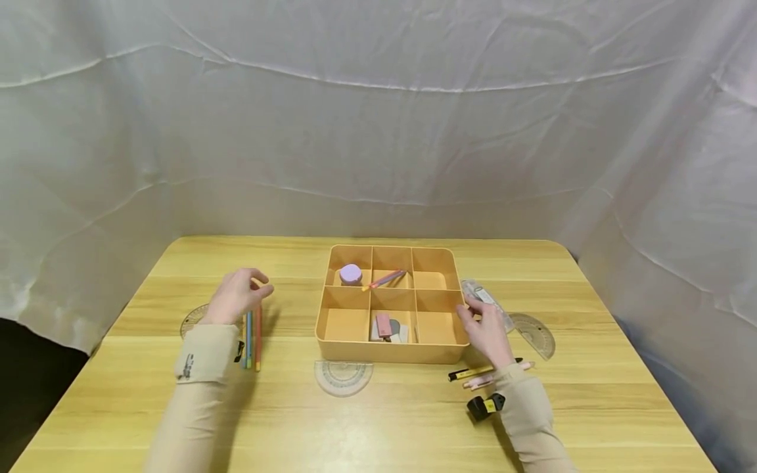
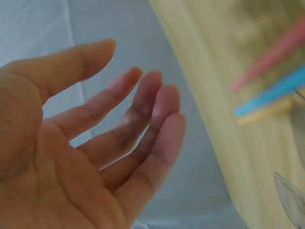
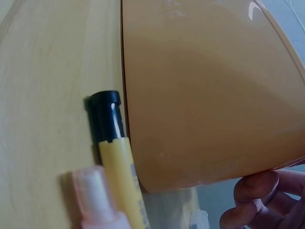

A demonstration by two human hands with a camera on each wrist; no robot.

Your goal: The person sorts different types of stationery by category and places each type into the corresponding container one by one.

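My left hand (image 1: 236, 295) hovers over a few coloured pencils on the left of the table, among them a red pencil (image 1: 258, 341) and a blue pencil (image 1: 249, 338). In the left wrist view its fingers are loosely bent and the palm holds nothing. With the right hand (image 1: 487, 328) I grip the right rim of an orange organizer box (image 1: 390, 353). The right wrist view has those fingers curled at the box's edge; part of the grip is hidden. The box holds a purple-lidded jar (image 1: 351, 274), slim pencils (image 1: 387, 279) lying across a divider, and a pink eraser (image 1: 383, 324).
A clear protractor (image 1: 344, 379) lies before the box, another protractor (image 1: 534, 334) to its right. Near the right forearm are a yellow-and-black pen-like tool (image 1: 464, 374), a pink pen (image 1: 480, 381) and a small black-and-yellow object (image 1: 485, 407). A transparent case (image 1: 489, 302) sits beside the box.
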